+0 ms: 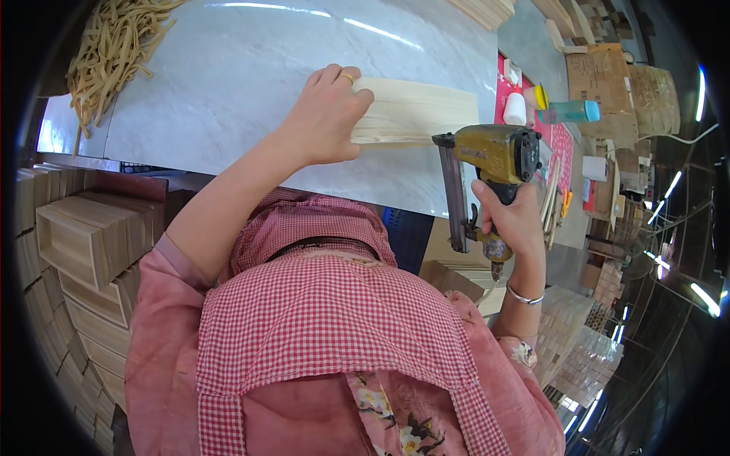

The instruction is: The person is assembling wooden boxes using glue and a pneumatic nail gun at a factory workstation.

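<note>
My left hand (327,114) is closed round the left end of a pale, flat-topped wooden piece (418,110), which lies on a grey marbled tabletop (228,83). Its fingers bend over the end; a ring shows on one of them. My right hand (515,219) grips the handle of a yellow and black pneumatic nail gun (490,148). The gun is held beside the right end of the wooden piece, its long magazine on the side toward the wood. Whether its tip touches the wood, I cannot tell.
Tan strips (122,53) lie heaped at the far left. Wooden trays (91,235) are stacked below the table's left side. More boards (483,9) lie at the far edge. On the right stand a white bottle (515,110), a teal bottle (566,112) and cardboard boxes (601,83).
</note>
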The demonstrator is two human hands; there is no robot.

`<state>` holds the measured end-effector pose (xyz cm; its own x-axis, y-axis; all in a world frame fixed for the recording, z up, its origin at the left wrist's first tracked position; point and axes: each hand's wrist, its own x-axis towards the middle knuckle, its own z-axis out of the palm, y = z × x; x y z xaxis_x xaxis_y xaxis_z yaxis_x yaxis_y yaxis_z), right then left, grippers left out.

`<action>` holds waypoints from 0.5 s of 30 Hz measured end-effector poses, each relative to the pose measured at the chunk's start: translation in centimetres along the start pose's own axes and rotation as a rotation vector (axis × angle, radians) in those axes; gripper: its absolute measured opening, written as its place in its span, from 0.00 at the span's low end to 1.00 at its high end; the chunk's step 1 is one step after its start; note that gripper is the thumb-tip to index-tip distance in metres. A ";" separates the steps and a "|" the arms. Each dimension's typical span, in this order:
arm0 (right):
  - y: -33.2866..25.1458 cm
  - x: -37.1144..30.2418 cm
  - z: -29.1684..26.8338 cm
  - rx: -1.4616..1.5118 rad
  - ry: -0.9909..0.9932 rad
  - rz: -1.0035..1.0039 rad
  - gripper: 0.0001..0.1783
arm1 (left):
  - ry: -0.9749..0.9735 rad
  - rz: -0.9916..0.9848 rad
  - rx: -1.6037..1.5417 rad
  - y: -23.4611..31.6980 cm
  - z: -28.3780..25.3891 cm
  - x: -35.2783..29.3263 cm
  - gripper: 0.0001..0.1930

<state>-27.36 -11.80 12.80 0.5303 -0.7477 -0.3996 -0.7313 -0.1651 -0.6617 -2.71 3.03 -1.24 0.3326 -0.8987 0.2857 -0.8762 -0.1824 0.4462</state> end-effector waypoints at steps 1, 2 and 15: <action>0.0 -0.1 0.0 0.002 -0.004 0.002 0.16 | -0.007 -0.013 -0.016 0.1 0.0 0.0 0.18; 0.0 -0.2 0.1 0.004 -0.009 0.004 0.17 | -0.015 -0.026 -0.031 0.1 0.0 0.0 0.17; -0.7 -0.4 0.7 -0.005 -0.027 0.044 0.17 | 0.061 -0.022 -0.051 0.0 1.0 -0.6 0.14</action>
<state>-26.79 -10.99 12.96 0.5093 -0.7365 -0.4452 -0.7563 -0.1362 -0.6399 -3.25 3.14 -2.23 0.3737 -0.8683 0.3263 -0.8500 -0.1797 0.4952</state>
